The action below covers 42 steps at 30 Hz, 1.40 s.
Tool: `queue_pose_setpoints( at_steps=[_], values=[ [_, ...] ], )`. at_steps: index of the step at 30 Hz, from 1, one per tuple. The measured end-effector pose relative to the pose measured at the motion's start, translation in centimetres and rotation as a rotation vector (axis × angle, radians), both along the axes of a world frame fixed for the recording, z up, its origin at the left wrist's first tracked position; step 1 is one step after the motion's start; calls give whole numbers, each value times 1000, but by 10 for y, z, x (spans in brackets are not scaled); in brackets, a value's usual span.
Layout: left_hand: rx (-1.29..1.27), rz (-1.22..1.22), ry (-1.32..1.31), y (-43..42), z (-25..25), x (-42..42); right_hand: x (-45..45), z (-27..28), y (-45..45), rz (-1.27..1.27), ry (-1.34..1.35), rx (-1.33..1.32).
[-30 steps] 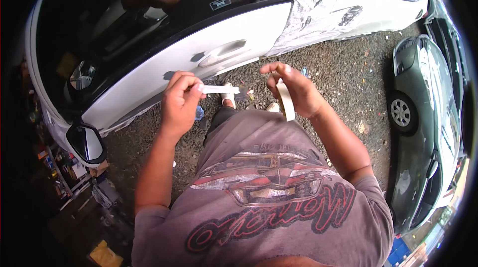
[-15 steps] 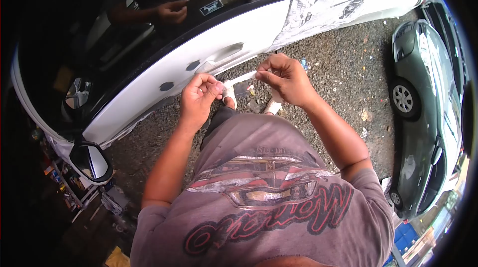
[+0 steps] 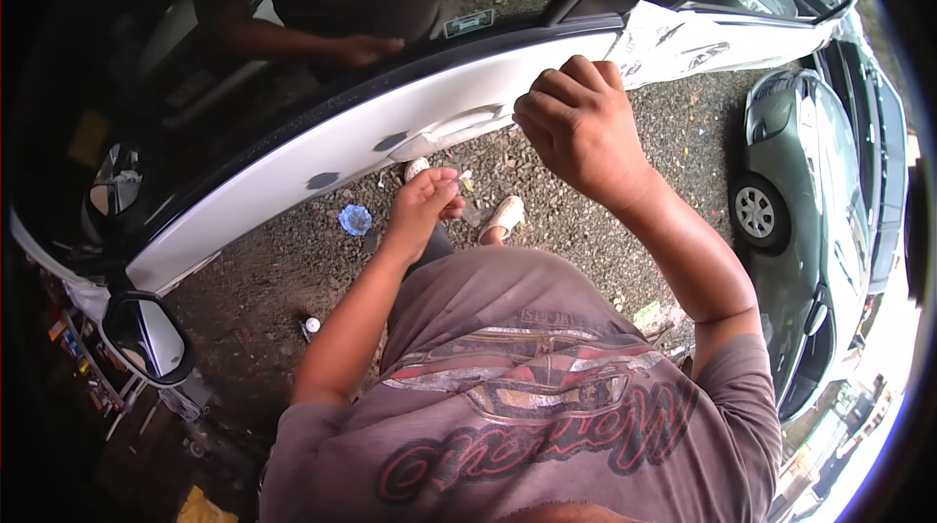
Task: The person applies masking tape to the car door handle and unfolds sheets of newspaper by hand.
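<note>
My left hand (image 3: pixel 422 215) is closed in a pinch low beside the white car door (image 3: pixel 283 172), its fingertips on something small that I cannot make out. Higher and to the right, my right hand (image 3: pixel 586 128) is closed with its back towards me, near the door's rear edge. Whatever its fingers hold is hidden. Between the hands lies the door handle (image 3: pixel 459 123). Two grey patches mark the white paint to the left of it. Printed paper (image 3: pixel 673 45) covers the panel behind the door.
A grey-green car (image 3: pixel 815 230) is parked on the right. The wing mirror (image 3: pixel 146 336) sticks out at lower left. On the gravel (image 3: pixel 264 279) lie a blue crumpled item (image 3: pixel 355 220) and a small white-capped container (image 3: pixel 312 325). My shoe (image 3: pixel 506 215) stands below the hands.
The white strip stretched between my hands is no longer visible. My right hand has risen and turned its back to me. My left hand has moved right and lower, and the view has shifted.
</note>
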State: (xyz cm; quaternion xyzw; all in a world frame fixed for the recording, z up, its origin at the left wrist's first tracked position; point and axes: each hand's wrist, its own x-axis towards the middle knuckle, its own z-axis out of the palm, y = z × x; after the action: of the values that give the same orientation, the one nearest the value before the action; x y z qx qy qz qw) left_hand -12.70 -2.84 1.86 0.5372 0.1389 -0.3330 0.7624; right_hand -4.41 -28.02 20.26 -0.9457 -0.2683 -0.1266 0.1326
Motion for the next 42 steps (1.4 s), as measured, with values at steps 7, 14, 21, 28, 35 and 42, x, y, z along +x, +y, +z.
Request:
queue_pose_setpoints(
  at_steps=[7,14,21,28,35,42],
  values=[
    [-457,197,207,-49,-51,24,12,-15,18,84,-52,-158],
    [-826,331,218,-69,-71,26,14,-27,27,142,-9,-234],
    [-886,438,238,-79,-80,19,16,-49,32,189,-70,-274],
    [-606,565,-3,-84,-67,15,17,-47,39,197,-61,-298],
    [-348,588,-200,-91,-61,18,18,-41,42,198,-36,-339],
    [-348,714,-287,-89,-73,15,20,-37,45,223,-31,-382]
  ],
)
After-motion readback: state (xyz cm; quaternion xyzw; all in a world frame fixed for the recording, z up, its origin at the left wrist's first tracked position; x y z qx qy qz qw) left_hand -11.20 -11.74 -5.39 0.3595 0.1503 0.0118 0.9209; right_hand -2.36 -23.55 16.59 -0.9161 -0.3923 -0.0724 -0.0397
